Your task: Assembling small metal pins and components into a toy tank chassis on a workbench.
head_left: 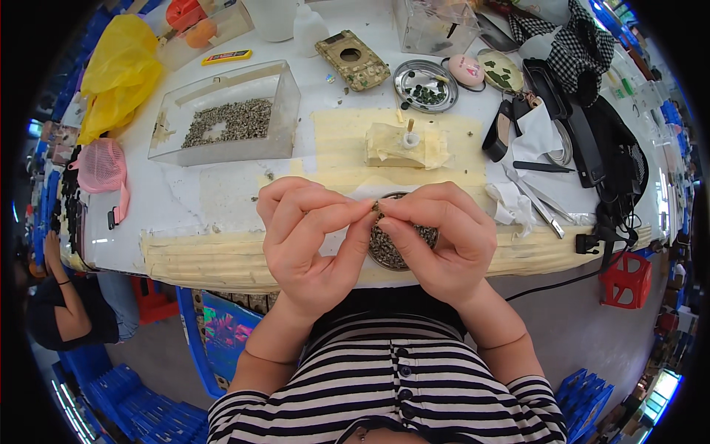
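Fingers of left hand [310,240] and right hand [444,240] pinch together on one tiny dark bead [376,210] above the bead dish [384,251] at the table's near edge. Judged light, hard, slippery; fingertip grip advised.

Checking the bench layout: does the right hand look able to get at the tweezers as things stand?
Probably yes: the tweezers lie uncovered on the table just right of the right hand, though its fingertips now pinch a small piece.

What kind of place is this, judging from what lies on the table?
Probably a small hand-assembly workshop. Both hands, left hand and right hand, pinch a tiny part above a round dish of small grey pieces. A clear box holds more, and tweezers lie on the taped white table.
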A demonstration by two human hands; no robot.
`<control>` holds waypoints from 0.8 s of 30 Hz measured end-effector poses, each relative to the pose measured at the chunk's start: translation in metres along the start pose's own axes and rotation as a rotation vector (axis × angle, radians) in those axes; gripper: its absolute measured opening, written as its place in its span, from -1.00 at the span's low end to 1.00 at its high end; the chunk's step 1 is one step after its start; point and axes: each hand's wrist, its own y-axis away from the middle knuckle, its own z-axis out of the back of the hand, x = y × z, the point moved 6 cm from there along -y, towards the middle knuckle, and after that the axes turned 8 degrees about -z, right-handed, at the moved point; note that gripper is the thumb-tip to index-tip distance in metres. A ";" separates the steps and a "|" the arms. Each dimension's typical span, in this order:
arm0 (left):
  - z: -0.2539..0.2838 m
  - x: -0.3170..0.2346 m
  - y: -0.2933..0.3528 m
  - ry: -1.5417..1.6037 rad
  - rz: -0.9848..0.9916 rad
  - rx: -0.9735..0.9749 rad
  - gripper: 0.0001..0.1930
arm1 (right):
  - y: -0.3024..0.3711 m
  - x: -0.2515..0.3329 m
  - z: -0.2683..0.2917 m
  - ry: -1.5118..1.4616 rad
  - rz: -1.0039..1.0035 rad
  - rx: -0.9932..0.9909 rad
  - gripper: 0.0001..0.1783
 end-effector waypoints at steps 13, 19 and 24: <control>0.001 -0.002 0.000 0.005 -0.038 -0.004 -0.71 | -0.001 -0.007 -0.004 -0.086 -0.143 0.085 -0.83; 0.000 -0.003 -0.001 0.021 -0.032 0.009 -0.70 | 0.000 -0.014 -0.007 -0.228 -0.276 0.166 -0.87; 0.000 -0.003 -0.001 0.023 -0.026 0.012 -0.70 | 0.002 -0.016 -0.007 -0.253 -0.275 0.151 -0.87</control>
